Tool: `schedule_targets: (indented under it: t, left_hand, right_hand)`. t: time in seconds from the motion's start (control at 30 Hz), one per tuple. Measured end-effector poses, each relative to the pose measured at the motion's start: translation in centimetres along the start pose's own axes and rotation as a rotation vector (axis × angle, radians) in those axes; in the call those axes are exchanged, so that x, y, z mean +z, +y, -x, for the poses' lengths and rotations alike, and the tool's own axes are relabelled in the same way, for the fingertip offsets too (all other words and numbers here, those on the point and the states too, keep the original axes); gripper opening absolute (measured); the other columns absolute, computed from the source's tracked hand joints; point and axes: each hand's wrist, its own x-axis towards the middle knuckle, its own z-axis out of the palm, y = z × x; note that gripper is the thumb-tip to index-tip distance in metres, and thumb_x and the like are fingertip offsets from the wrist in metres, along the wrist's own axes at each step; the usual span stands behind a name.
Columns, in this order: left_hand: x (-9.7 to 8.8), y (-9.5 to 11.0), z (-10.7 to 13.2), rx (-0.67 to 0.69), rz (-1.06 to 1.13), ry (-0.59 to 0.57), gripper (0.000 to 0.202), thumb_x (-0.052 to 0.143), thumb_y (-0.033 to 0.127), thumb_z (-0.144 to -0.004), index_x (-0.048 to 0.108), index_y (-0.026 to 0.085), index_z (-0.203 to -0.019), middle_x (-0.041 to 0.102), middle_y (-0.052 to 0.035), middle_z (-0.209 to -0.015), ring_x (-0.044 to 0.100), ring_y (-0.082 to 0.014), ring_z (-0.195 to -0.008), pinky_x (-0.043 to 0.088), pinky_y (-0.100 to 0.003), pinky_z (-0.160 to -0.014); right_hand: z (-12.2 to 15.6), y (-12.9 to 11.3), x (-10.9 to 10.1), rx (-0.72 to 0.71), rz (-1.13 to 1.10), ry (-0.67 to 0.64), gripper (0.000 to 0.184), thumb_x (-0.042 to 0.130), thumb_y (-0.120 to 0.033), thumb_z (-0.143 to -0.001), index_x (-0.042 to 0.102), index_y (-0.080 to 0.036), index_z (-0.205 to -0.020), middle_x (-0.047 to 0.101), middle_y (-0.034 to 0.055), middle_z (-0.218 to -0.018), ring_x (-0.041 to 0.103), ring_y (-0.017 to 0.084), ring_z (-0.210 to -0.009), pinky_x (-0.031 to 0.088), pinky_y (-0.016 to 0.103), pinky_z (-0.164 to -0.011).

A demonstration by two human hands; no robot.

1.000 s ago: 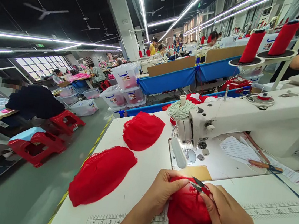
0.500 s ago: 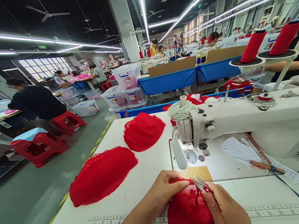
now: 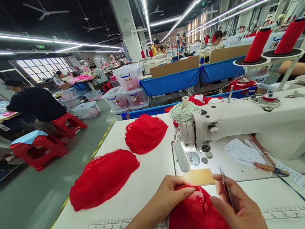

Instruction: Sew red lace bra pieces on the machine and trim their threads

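Observation:
Near the table's front edge, my left hand point(image 3: 173, 196) pinches the top edge of a red fabric piece point(image 3: 198, 228) between thumb and fingers. My right hand point(image 3: 237, 209) is closed around small metal thread snips point(image 3: 226, 188), their tips pointing up and away from the fabric. The right thumb lies close to the fabric's right side; I cannot tell whether it touches. Two more red lace-edged pieces, a nearer one point(image 3: 104, 180) and a farther one point(image 3: 146, 134), lie flat to the left. Just beyond my hands is the sewing machine's needle area point(image 3: 192, 159).
The white sewing machine point(image 3: 244, 113) spans the table's right side, with a bundle of pale cord point(image 3: 184, 111) on its head. Red thread cones point(image 3: 257, 45) stand behind it. An orange-handled tool point(image 3: 267, 168) and paper slips point(image 3: 243, 151) lie under the arm. A ruler strip point(image 3: 110, 226) runs along the front.
My right hand has drawn the snips off the fabric, rightward, and their tips now point upward. The left hand keeps its pinch on the red fabric.

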Motion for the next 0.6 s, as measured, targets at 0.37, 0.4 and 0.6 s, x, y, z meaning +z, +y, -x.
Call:
schedule_targets:
  t: [0.37,0.4,0.6]
  left_hand:
    - [-0.2,-0.3,0.0,0.067,-0.101,-0.042,0.026,0.075,0.038,-0.069,0.078,0.015,-0.08,0.073,-0.0084,-0.079,0.061,-0.0207,-0.077,0.043,-0.028,-0.071]
    - [-0.1,-0.3,0.0,0.059,-0.107,-0.03,0.027,0.075,0.039,-0.068,0.078,0.015,-0.079,0.073,-0.0081,-0.077,0.06,-0.0204,-0.076,0.042,-0.028,-0.07]
    - [0.1,0.2,0.1,0.105,-0.135,-0.039,0.028,0.076,0.044,-0.066,0.077,0.016,-0.072,0.067,-0.0049,-0.072,0.055,-0.0165,-0.07,0.04,-0.026,-0.066]
  right_hand:
    - [-1.1,-0.5,1.1,-0.361,0.353,-0.164,0.025,0.047,-0.037,-0.089,0.056,-0.024,-0.07,0.057,0.0,-0.069,0.056,0.016,-0.062,0.046,0.026,-0.057]
    - [-1.2,-0.6,1.1,-0.372,0.352,-0.128,0.026,0.047,-0.039,-0.09,0.054,-0.024,-0.07,0.056,-0.0005,-0.068,0.055,0.015,-0.06,0.045,0.026,-0.056]
    - [-0.5,-0.3,1.3,-0.241,0.151,-0.202,0.028,0.042,-0.043,-0.093,0.052,-0.025,-0.076,0.052,-0.005,-0.057,0.049,0.013,-0.05,0.041,0.024,-0.051]
